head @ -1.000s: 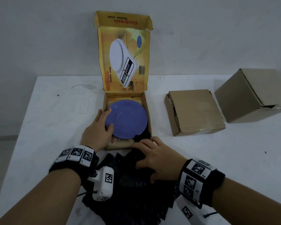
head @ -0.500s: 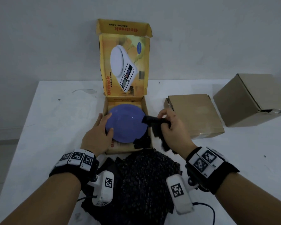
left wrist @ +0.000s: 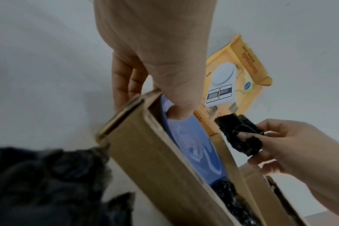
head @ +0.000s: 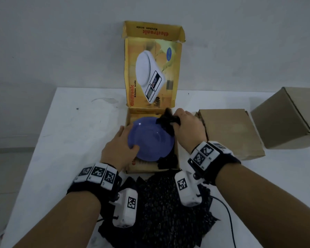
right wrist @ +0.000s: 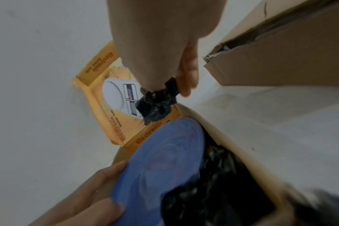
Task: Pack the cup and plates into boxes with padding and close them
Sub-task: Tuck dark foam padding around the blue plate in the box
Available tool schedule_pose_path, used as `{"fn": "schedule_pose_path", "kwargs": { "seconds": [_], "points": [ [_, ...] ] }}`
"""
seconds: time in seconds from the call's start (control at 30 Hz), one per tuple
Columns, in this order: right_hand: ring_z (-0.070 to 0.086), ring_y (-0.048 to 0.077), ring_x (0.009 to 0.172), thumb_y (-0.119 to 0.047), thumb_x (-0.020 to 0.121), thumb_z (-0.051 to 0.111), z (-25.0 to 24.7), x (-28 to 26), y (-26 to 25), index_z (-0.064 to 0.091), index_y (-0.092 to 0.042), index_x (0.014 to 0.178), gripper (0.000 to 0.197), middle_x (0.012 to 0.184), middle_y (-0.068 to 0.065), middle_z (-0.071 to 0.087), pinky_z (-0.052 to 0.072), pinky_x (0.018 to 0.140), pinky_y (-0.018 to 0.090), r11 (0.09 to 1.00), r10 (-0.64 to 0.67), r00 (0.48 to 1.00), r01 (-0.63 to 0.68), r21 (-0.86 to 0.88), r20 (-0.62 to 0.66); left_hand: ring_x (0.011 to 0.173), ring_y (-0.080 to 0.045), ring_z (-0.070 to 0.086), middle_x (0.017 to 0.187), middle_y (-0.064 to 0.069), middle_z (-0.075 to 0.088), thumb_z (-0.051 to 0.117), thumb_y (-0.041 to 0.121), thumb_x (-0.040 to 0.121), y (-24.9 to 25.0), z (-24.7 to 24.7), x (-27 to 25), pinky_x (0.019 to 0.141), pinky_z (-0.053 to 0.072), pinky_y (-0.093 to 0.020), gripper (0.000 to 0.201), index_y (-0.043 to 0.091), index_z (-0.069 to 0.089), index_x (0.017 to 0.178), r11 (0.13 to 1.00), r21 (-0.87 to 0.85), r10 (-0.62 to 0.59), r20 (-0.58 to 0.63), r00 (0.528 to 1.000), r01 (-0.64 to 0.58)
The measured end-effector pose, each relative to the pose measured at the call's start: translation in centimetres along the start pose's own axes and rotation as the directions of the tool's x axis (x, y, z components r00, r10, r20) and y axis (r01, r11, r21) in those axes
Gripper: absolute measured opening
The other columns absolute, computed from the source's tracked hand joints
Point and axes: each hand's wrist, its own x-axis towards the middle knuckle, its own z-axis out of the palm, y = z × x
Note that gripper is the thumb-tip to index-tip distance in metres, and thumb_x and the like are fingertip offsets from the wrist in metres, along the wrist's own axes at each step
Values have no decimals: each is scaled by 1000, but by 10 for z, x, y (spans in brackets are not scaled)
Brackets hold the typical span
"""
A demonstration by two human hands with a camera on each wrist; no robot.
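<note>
— Since a moment ago the right hand (head: 187,128) has carried its wad of black padding (head: 166,120) from the plate's right edge up to the far right corner of the yellow box (head: 131,120); the left hand (head: 119,149) hasn't shifted.

— How far along is the packing?

— Partway, I'd say. The blue plate (head: 150,140) lies tilted in the yellow box, padding already tucked at the box's near right corner. Its lid (head: 152,68) stands open. Two brown boxes (head: 229,133) right of the yellow box look closed; I see no cup.

— And the hands?

— Right fingers curl tight, pinching the wad. Left thumb and fingers clasp the plate's left rim. More black padding sheet (head: 168,208) lies just in front of the yellow box.
</note>
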Motion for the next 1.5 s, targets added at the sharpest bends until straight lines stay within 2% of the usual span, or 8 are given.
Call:
{"fn": "schedule_pose_path", "kwargs": {
  "seconds": [0.33, 0.67, 0.8, 1.0, 1.13, 1.27, 1.37, 1.5],
  "points": [
    [51, 38, 100, 1, 89, 45, 14, 40, -4, 51, -3, 118, 30, 118, 18, 50, 43, 66, 42, 928, -231, 968, 250, -275, 102, 113, -39, 55, 158, 5, 19, 48, 38, 92, 9, 7, -5, 85, 48, -45, 67, 42, 13, 149, 999, 9, -48, -139, 989, 50],
    [46, 32, 114, -19, 98, 30, 28, 41, -27, 49, -4, 127, 38, 116, 12, 61, 27, 105, 43, 589, -248, 845, 520, -619, 474, 104, -38, 59, 157, 6, 21, 48, 36, 91, 7, 12, -4, 76, 49, -42, 64, 40, 19, 148, 998, 14, -62, -170, 983, 66],
    [48, 31, 122, -20, 98, 29, 29, 45, -32, 15, -8, 149, 55, 127, 9, 58, 3, 118, 49, 655, -217, 825, 520, -549, 522, 106, -36, 59, 157, 6, 22, 44, 39, 89, 8, 12, -5, 77, 49, -41, 64, 42, 18, 147, 999, -5, -54, -173, 983, 54],
    [35, 34, 133, -14, 90, 43, 28, 41, -21, 19, -11, 147, 63, 141, 15, 39, -5, 117, 52, 778, -213, 830, 464, -425, 516, 107, -37, 58, 156, 5, 22, 49, 35, 89, 8, 12, -5, 78, 49, -41, 65, 41, 19, 147, 998, -8, -55, -184, 981, 54],
    [24, 25, 140, -6, 87, 46, 25, 33, -8, 14, -13, 150, 70, 149, 9, 28, 5, 119, 45, 889, -227, 807, 400, -222, 545, 110, -38, 57, 157, 4, 20, 49, 35, 91, 8, 9, -6, 80, 48, -42, 65, 40, 18, 148, 999, 5, -47, -164, 985, 48],
    [56, 25, 103, -17, 87, 57, 5, -7, 0, 60, -15, 116, 29, 115, 7, 57, 46, 90, 40, 907, -418, 889, 397, 137, 189, 107, -37, 58, 155, 2, 27, 49, 31, 94, 3, 2, -3, 84, 47, -43, 70, 31, 9, 151, 995, -102, -20, -113, 993, 8],
    [50, 7, 73, -52, 77, 70, -11, -60, 4, 63, -23, 94, 35, 89, -7, 58, 46, 66, 25, 846, -524, 791, 440, 301, 316, 95, -40, 61, 143, -8, 44, 49, 24, 94, -1, -2, -3, 76, 48, -40, 68, 27, 9, 148, 988, -156, 3, -89, 996, -17],
    [48, 17, 101, -64, 68, 68, 14, -111, 19, 50, -29, 122, 67, 120, 0, 48, 45, 83, 33, 785, -540, 557, 603, 140, 631, 104, -40, 58, 146, -9, 41, 47, 30, 96, -1, -1, -13, 78, 43, -37, 61, 25, 13, 146, 991, -136, -16, -99, 995, 3]
  ]
}}
